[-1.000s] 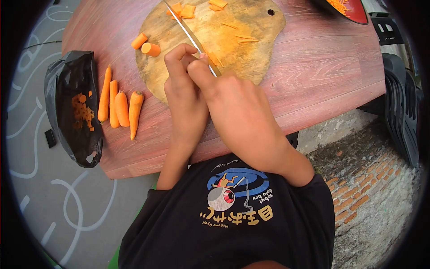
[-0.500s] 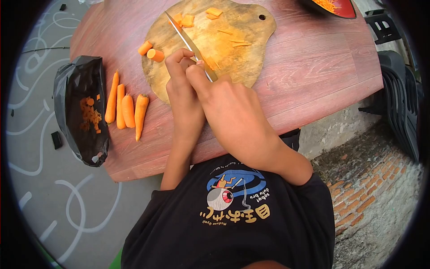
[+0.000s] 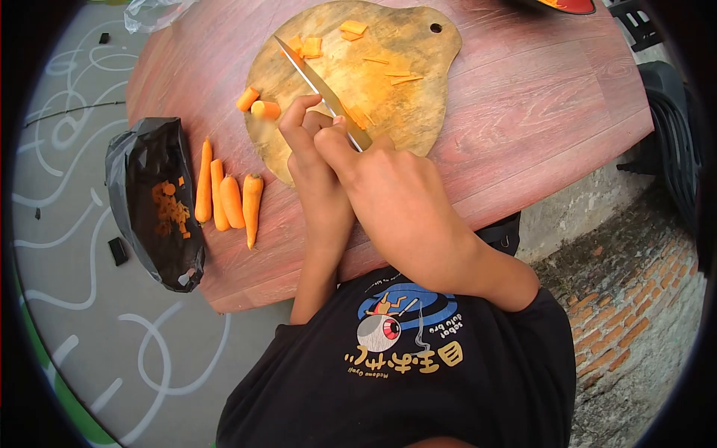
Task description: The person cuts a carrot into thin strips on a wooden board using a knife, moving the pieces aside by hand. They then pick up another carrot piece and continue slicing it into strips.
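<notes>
My right hand (image 3: 407,190) is closed around the handle end of a knife (image 3: 305,69), whose blade points to the far left across a round wooden cutting board (image 3: 411,45). My left hand (image 3: 320,160) lies beside the blade with bent fingers touching it; what is under them is hidden. Thin carrot strips (image 3: 361,116) lie along the blade's right side. More strips (image 3: 402,77) rest farther right on the board. Flat carrot slices (image 3: 311,48) sit near the knife tip, with others (image 3: 352,29) at the far edge. Two carrot chunks (image 3: 266,110) are at the board's left edge.
Several whole peeled carrots (image 3: 231,201) lie on the reddish wooden table (image 3: 530,97). Left of them, an open black plastic bag (image 3: 153,224) holds carrot scraps. A red-rimmed dark bowl (image 3: 575,6) is at the far right, and a clear plastic bag (image 3: 153,13) at the far left.
The whole view has shifted slightly, so the scene sits lower and farther right. Both hands and the knife keep nearly the same place on the board.
</notes>
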